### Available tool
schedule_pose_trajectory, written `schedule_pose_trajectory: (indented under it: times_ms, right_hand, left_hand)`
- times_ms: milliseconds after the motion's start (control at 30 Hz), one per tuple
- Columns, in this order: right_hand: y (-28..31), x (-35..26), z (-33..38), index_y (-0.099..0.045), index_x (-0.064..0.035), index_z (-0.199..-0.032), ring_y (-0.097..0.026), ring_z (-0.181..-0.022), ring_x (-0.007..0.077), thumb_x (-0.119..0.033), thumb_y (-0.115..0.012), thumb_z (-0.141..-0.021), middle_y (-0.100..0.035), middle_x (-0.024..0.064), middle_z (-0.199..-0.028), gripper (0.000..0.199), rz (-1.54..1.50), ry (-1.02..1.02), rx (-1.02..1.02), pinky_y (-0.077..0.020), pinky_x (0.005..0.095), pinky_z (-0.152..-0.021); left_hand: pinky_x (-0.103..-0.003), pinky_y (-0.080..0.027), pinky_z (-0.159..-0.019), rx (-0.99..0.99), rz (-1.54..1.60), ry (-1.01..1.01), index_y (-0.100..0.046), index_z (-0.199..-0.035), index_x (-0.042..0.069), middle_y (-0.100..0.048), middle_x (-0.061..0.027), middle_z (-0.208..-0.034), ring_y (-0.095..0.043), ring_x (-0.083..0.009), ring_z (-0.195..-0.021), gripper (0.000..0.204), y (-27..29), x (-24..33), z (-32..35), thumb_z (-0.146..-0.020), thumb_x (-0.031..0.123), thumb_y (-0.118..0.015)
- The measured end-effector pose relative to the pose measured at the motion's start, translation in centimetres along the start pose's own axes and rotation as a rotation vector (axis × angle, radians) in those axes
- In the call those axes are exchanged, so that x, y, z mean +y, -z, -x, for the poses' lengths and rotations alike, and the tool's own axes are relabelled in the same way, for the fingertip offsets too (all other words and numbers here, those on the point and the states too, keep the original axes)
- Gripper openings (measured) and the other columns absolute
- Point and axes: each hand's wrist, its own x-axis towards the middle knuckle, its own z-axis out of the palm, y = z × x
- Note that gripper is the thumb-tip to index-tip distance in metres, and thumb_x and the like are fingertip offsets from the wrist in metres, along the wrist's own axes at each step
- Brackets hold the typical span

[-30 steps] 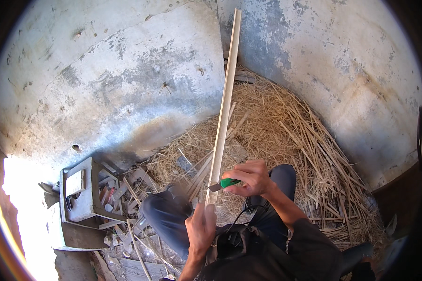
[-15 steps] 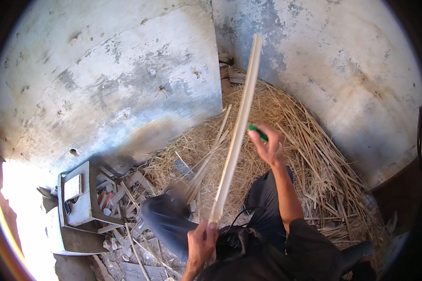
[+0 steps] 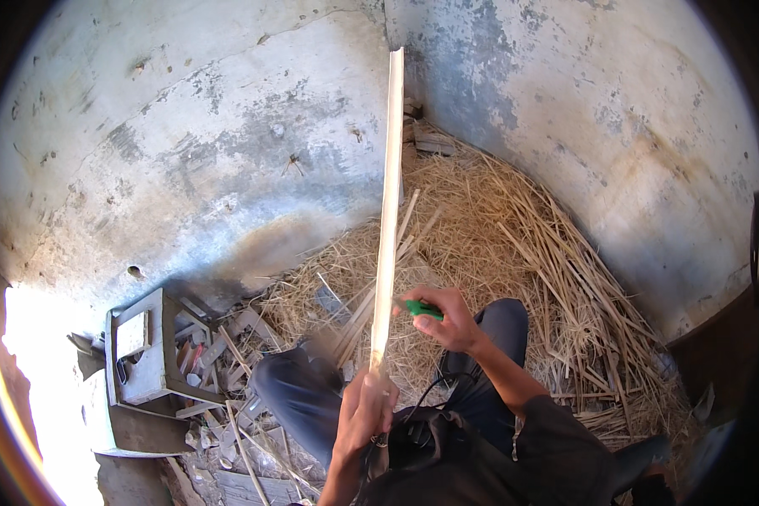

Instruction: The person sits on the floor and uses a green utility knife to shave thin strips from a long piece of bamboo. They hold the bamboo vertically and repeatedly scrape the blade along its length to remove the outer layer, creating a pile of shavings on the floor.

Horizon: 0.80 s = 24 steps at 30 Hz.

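A long, pale split bamboo strip (image 3: pixel 389 202) rises from my lap, nearly upright in view, its hollow inner face showing. My left hand (image 3: pixel 363 411) is closed around its lower end. My right hand (image 3: pixel 455 322) grips a green-handled knife (image 3: pixel 422 309) just to the right of the strip, a little above my left hand. The knife's blade is small and blurred at the strip's edge; I cannot tell whether it touches. My bent legs (image 3: pixel 299 396) are on either side of the strip's lower part.
Loose straw-like shavings (image 3: pixel 472 211) cover the floor ahead. Long thin slats (image 3: pixel 565 278) are heaped along the right wall (image 3: pixel 616 126). At left, a worn wooden stool-like frame (image 3: pixel 156 371) lies among scraps. A peeling wall (image 3: pixel 202 143) stands behind the strip.
The strip's top has swung left and it now stands more upright. My right hand, with the knife, has come down and left, closer to my left hand.
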Motion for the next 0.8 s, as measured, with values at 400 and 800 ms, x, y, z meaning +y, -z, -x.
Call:
schedule_pose_trajectory:
  times_ms: [400,800]
  right_hand:
    - [-1.3,-1.5,0.8,-0.080,-0.0067,-0.103,-0.074,-0.067,0.0244,-0.037,-0.086,-0.090,-0.077,0.0070,-0.085,0.034,0.331,0.271,-0.002,-0.0556,0.0355,-0.059]
    - [-0.9,-2.2,0.5,-0.084,-0.0120,-0.102,-0.074,-0.064,0.0189,-0.038,-0.090,-0.085,-0.081,0.0027,-0.086,0.031,0.486,0.358,0.104,-0.0554,0.0316,-0.055]
  left_hand:
    - [-0.031,-0.047,-0.053,0.062,-0.238,-0.213,-0.061,-0.125,-0.003,-0.061,-0.0034,-0.070,-0.058,-0.0117,-0.055,0.030,-0.1,-0.6,-1.4,-0.112,0.023,-0.056]
    - [-0.040,-0.054,-0.066,0.164,-0.508,-0.220,-0.063,-0.120,-0.004,-0.067,-0.0149,-0.074,-0.069,-0.0238,-0.067,0.028,-0.1,0.1,-1.3,-0.108,0.021,-0.061]
